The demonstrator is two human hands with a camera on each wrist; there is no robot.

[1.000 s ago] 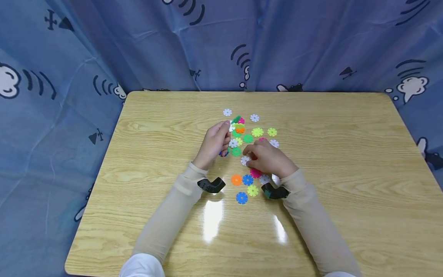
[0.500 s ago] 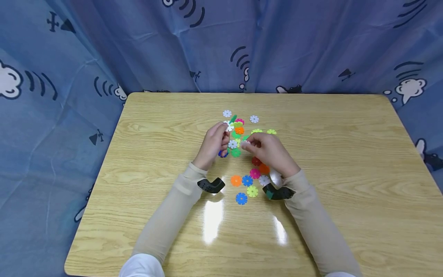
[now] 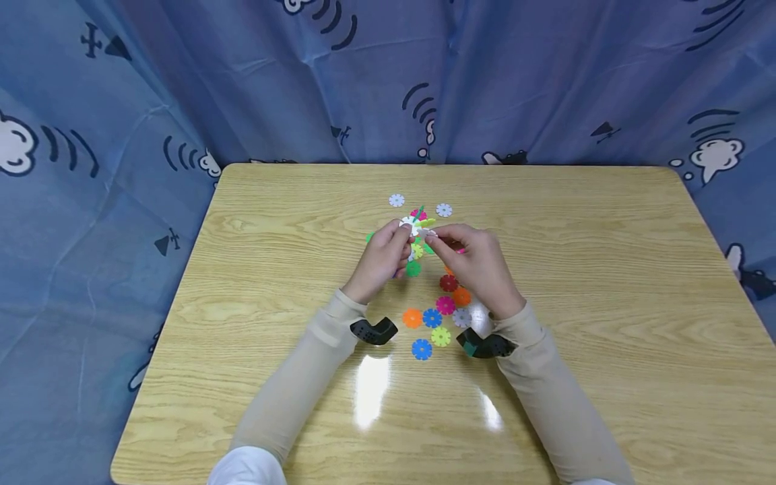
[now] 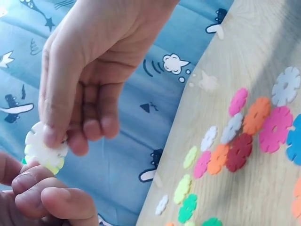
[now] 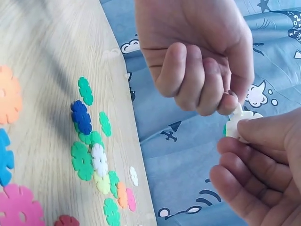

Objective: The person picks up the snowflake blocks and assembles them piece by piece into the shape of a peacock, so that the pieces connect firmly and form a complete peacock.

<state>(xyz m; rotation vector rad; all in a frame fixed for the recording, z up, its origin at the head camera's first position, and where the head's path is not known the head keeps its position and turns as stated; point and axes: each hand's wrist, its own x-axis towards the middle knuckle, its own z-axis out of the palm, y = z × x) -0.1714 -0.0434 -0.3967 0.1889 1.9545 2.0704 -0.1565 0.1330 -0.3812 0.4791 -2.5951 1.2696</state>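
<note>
L hand pinches a white, round, notched plastic disc, w/ a green piece & yellow-green piece by its edge. R hand pinches a 2nd white disc just beside; can't tell if joined. Both above pale wood-grain table, w/ loose dark red notched disc etc.

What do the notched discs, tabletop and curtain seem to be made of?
Notched discs: probably plastic, fairly matte; even colour, crisp slots. Tabletop: wood or wood-look laminate, glossy; grain pattern, bright reflections. Curtain: likely printed fabric, slight sheen; soft folds, creases.
</note>
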